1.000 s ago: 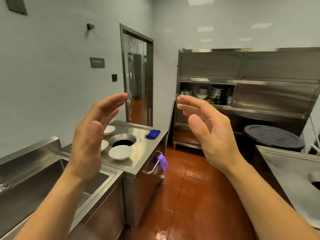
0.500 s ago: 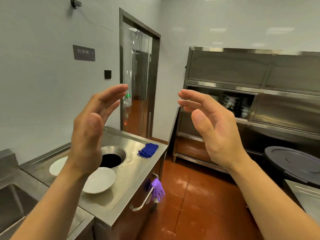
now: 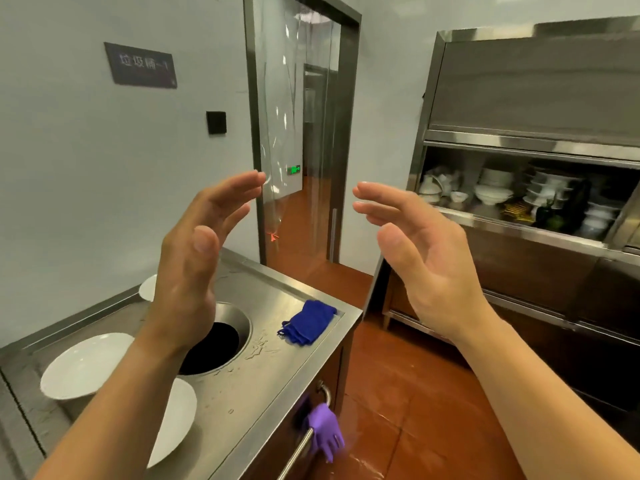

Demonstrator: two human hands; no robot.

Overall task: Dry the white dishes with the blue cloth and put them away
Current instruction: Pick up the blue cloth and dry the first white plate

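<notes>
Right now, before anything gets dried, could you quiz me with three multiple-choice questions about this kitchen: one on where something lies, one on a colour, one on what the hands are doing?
1. Where does the blue cloth lie?
A) in the round hole
B) on the steel counter, near its far corner
C) on the floor

2. What colour is the glove hanging at the counter's front?
A) yellow
B) green
C) purple

3. What are the left hand and right hand doing?
A) both are open and hold nothing
B) the left grips a dish
C) the right pinches the cloth

Answers: 1 B, the cloth rests on the steel top by the corner edge. 2 C, the glove is plainly purple. 3 A, the fingers are straight, raised in the air and touching nothing.
</notes>
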